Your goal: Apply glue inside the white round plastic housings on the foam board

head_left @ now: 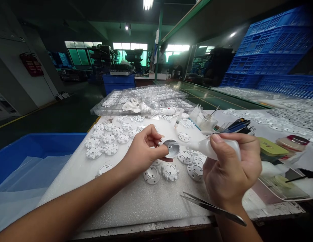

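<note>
1. Desk (pixel 136 201): white top, carries rows of white discs (pixel 111 149); both hands above it.
2. Blue bin (pixel 58 136): just beside desk, on the left.
3. Right hand (pixel 232 168): fingers closed around squeeze bottle, thumb on top.
4. Left hand (pixel 143 146): thumb and fingers pinching small metal cup by its near-left edge.
5. Squeeze bottle (pixel 203 148): roughly level, nozzle pointing left into cup opening. Contact with cup: can't tell.
6. Tweezers (pixel 209 205): below right palm, tips apart, pointing left. Grip on them hidden.
7. Metal cup (pixel 173 152): at left fingertips, tilted, hollow side showing, above the discs.
</note>
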{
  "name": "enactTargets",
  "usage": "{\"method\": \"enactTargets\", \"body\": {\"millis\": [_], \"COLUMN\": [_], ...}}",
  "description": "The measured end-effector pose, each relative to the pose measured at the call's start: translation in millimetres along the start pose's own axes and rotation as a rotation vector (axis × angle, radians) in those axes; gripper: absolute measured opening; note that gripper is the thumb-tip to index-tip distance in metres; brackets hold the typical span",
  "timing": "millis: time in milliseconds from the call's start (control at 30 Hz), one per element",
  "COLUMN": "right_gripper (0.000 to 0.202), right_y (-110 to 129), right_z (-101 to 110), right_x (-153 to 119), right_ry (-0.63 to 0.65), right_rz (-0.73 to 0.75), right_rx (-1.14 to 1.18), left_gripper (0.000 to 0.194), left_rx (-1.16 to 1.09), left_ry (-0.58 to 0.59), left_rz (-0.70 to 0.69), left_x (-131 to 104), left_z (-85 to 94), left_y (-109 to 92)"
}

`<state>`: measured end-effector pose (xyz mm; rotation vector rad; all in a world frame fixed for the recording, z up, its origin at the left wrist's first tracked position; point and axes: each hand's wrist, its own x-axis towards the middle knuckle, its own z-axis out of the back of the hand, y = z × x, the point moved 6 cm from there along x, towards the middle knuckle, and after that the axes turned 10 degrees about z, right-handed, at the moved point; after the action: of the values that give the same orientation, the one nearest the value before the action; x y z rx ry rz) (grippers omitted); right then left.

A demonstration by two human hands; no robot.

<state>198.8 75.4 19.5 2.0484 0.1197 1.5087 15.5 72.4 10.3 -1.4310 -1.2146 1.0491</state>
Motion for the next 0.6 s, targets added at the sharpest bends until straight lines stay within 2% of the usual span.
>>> {"method": "enactTargets", "body": {"millis": [67, 167, 300, 433, 500, 600], "right_gripper": [0.020, 0.021, 0.016, 0.011, 0.010, 0.024], "right_y": [1, 6, 6, -8, -18, -24], "right_z": [0, 0, 8, 24, 27, 28], "right_x": [0, 0, 7, 17, 22, 30], "right_ry": [-0.072, -0.136, -0.272, -0.485, -0.533, -0.486], "right_rz": [-0.042, -0.013, 0.000, -0.083, -0.170, -0.241], "right_rx": [0.018, 0.013, 0.104, 0.251, 0.280, 0.247], "left_gripper": [0.024, 0.023, 0.019, 0.021, 0.021, 0.021], "left_rx": [0.006, 0.102, 0.502, 0.824, 0.897, 0.979], "left_ry": [0.001, -0.052, -0.206, -0.257, -0.246, -0.203], "left_rz": [0.006, -0.046, -0.318, -0.683, -0.776, -0.832], "left_x": [0, -2, -8, -19, -21, -23], "left_z": [-0.5, 3.0, 9.3, 3.9, 1.0, -3.7], "left_y": [1, -2, -20, -34, -36, -34]}}
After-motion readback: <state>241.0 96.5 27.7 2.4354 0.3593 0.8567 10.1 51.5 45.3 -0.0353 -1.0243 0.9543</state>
